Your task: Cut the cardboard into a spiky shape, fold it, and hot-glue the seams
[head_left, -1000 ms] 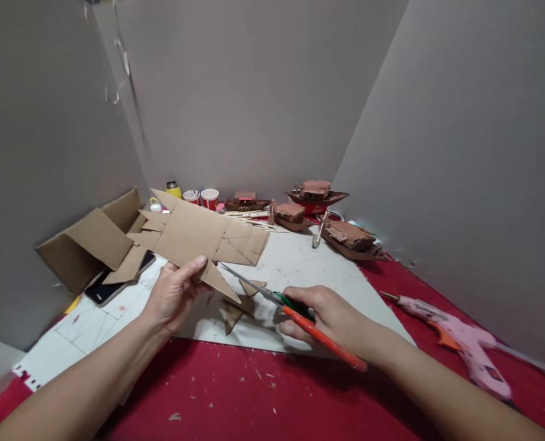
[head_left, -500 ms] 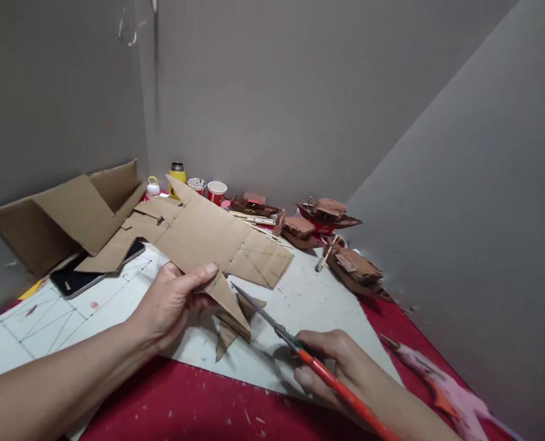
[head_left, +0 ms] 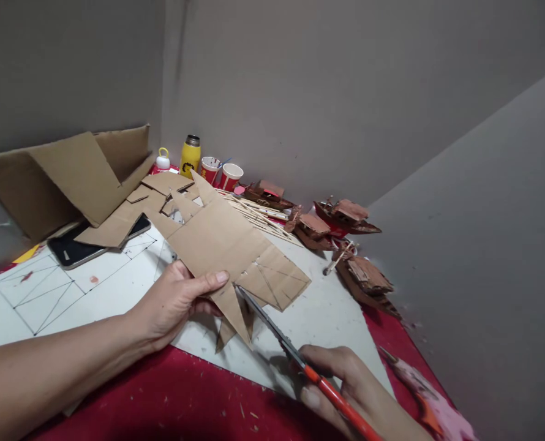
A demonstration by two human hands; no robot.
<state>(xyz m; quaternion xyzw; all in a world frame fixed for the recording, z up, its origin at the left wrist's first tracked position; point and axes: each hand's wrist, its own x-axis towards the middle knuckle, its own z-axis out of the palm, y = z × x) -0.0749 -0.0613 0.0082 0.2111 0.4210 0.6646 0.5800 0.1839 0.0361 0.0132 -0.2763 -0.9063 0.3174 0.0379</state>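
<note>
At the far left corner of the work surface, against the grey wall, a folded cardboard sheet (head_left: 70, 177); nearer, a line drawing (head_left: 43, 300) in dark strokes on the left part of a white paper sheet (head_left: 313, 312), spread over red cloth (head_left: 199, 398). Also on the paper's left side, a smartphone (head_left: 70, 251), partly under a cardboard scrap (head_left: 111, 226). Along the far edge of the surface, a white lid with a yellow loop (head_left: 163, 162), a yellow flask (head_left: 190, 158) and two red-and-white paper cups (head_left: 231, 177). Nearer the paper's near edge, the left hand (head_left: 180, 300), thumb on top and fingers beneath, clamped on a cardboard cutout (head_left: 217, 239) held over the middle of the paper, with pointed flaps and ruled lines on its right panel. Below its near flap, triangular offcuts (head_left: 226, 334); beyond the cutout, toward the far edge, thin wooden sticks (head_left: 263, 214). Pointing into the notch between flap and panel, scissors (head_left: 272, 327), blade opening impossible to tell. From far edge to right edge, four brown model boats (head_left: 368, 278). Above the near edge, closed around the scissors' orange handle, the right hand (head_left: 350, 373). By the right edge, a pink glue gun (head_left: 424, 392), partly out of frame
</note>
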